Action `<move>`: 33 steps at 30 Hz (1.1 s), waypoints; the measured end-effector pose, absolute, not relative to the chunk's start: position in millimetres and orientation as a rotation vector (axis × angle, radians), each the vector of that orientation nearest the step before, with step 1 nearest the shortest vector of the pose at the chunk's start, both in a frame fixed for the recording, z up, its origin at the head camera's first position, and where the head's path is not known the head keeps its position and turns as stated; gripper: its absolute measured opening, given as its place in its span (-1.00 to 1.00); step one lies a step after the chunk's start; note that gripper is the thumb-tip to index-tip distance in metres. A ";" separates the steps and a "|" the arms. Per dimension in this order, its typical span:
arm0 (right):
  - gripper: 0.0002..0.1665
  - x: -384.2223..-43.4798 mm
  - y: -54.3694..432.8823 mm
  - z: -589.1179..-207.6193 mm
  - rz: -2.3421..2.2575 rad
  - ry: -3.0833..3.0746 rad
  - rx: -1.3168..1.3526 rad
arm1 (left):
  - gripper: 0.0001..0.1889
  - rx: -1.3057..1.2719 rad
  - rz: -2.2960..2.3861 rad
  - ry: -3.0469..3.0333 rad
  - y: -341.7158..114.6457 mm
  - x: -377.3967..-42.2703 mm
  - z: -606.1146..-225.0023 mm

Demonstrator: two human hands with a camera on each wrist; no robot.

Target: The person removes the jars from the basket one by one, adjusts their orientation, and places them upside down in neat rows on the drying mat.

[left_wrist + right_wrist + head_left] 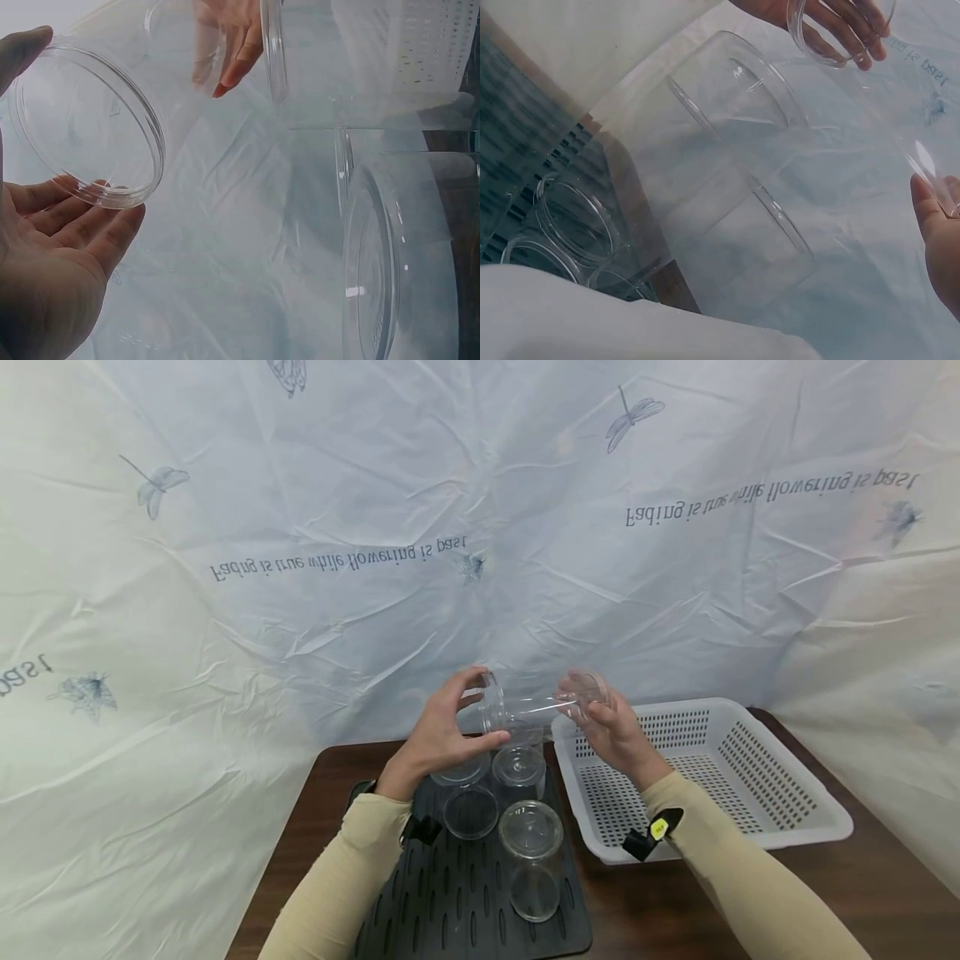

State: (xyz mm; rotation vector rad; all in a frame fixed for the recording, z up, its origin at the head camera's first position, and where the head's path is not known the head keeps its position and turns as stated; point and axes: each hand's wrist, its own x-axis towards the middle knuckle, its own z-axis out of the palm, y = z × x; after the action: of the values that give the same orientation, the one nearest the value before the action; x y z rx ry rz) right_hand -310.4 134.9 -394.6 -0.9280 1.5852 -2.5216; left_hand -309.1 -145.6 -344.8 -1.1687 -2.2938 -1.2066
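Observation:
Above the dark mat, a clear cylindrical jar lies sideways between my two hands. My left hand grips its round, rimmed left end, thumb on one side and fingers on the other. At the opposite end my right hand holds the jar, its fingers partly seen through the clear wall. In the right wrist view, the right hand shows at the right edge, while the left hand is at the rim higher up. Several similar clear jars stand on the mat below.
A black slotted mat lies on the brown wooden table. To its right sits a white perforated basket, partly behind my right forearm. A pale printed sheet hangs behind the table and along its sides.

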 end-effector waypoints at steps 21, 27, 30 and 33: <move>-0.36 -315.7 133.2 -386.6 -2.603 1.557 -1.154 | 0.07 -1.184 -1.196 -2.295 -150.0 -308.0 -349.7; -0.32 -317.9 137.2 -380.0 -2.602 1.484 -1.260 | 0.11 -1.194 -1.194 -2.328 -157.1 -307.4 -352.9; -0.30 -317.2 138.1 -374.3 -2.589 1.497 -1.272 | 0.05 -1.192 -1.197 -2.342 -162.1 -307.4 -354.5; -0.28 -314.9 138.0 -367.4 -2.564 1.535 -1.266 | 0.01 -1.170 -1.184 -2.367 -167.7 -308.5 -356.3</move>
State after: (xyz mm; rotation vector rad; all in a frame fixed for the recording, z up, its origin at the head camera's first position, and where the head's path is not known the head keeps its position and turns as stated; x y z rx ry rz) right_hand -314.9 138.0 -367.4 -1.2659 1.5351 -2.5641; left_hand -308.5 -167.7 -356.3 -1.1700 -2.3665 -1.1838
